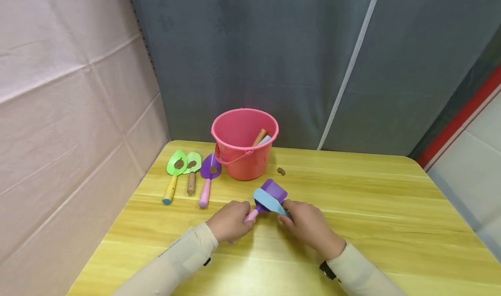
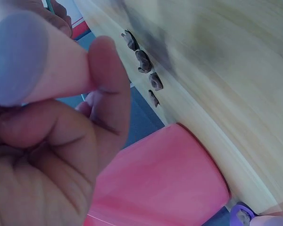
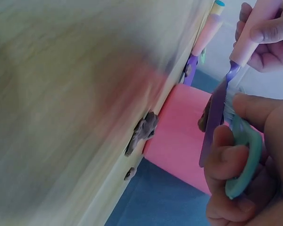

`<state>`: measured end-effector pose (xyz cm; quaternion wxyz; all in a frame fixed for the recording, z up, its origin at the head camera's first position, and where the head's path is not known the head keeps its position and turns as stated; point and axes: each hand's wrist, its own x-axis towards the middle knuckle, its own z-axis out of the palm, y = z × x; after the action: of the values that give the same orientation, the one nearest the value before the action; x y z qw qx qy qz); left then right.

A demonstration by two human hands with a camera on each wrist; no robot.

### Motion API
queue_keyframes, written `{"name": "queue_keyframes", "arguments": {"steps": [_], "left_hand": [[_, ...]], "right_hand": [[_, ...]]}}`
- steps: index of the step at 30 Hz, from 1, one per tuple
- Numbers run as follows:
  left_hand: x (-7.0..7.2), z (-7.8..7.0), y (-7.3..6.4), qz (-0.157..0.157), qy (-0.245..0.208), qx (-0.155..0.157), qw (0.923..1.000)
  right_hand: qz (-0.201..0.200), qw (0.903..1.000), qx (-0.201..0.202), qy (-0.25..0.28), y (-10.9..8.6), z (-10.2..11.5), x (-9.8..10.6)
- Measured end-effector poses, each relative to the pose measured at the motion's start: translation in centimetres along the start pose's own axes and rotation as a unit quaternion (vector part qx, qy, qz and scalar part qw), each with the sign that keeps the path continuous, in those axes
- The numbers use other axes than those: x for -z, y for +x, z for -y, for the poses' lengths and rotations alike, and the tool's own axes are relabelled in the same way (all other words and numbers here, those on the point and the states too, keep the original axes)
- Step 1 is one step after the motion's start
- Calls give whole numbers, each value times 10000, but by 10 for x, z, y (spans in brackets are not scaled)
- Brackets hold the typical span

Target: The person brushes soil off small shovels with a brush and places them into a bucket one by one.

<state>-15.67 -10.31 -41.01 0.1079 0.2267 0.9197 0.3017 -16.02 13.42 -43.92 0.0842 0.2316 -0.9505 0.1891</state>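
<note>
My left hand (image 1: 232, 221) grips the pink handle (image 2: 61, 61) of a toy shovel with a flat purple blade (image 1: 278, 191). A light blue brush (image 1: 270, 200) is held by my right hand (image 1: 309, 224), its pale bristles (image 3: 230, 106) against the blade. In the right wrist view a brown clump (image 3: 205, 115) shows at the blade's side, and the shovel is raised above the table. Several small brown pieces (image 2: 144, 61) lie in a row on the tabletop in the left wrist view. Shovel and hands hide most of them from the head view, where one piece (image 1: 281, 171) shows.
Behind my hands stands a pink bucket (image 1: 246, 167) containing a wooden handle (image 1: 260, 137) and something light blue (image 1: 265, 140). At the left lie a green shovel (image 1: 172, 185), a pale green one (image 1: 191, 183) and a purple one (image 1: 205, 191), each bearing a brown piece. A dark curtain (image 1: 250, 48) hangs behind.
</note>
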Motion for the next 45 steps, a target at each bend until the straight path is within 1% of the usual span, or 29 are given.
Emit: {"name": "queue_keyframes", "arguments": {"steps": [8, 17, 25, 31, 34, 37, 41, 45], "left_hand": [[-2, 1, 1, 19, -61, 14, 10000], [-2, 2, 3, -135, 217, -223, 9994], [-3, 1, 1, -89, 194, -151, 9997], [-4, 2, 1, -87, 286, -197, 9994], [-3, 3, 0, -51, 266, -162, 9995], [-3, 6, -1, -32, 248, -110, 9996], [-4, 9, -2, 83, 17, 29, 10000], [-3, 11, -5, 185, -219, 159, 9995]], "right_hand": [[-89, 10000, -38, 11, -1, -5, 3], [-75, 9999, -117, -102, -1, -10, 5], [-51, 9999, -97, -95, -1, -11, 8], [-54, 9997, -193, -127, -2, -14, 8], [-20, 9997, -207, -131, -1, -15, 8], [1, 9995, -302, -96, 0, -17, 9], [-43, 9989, -471, -75, 1, -22, 9], [-140, 9986, -509, -20, 2, -32, 10]]}}
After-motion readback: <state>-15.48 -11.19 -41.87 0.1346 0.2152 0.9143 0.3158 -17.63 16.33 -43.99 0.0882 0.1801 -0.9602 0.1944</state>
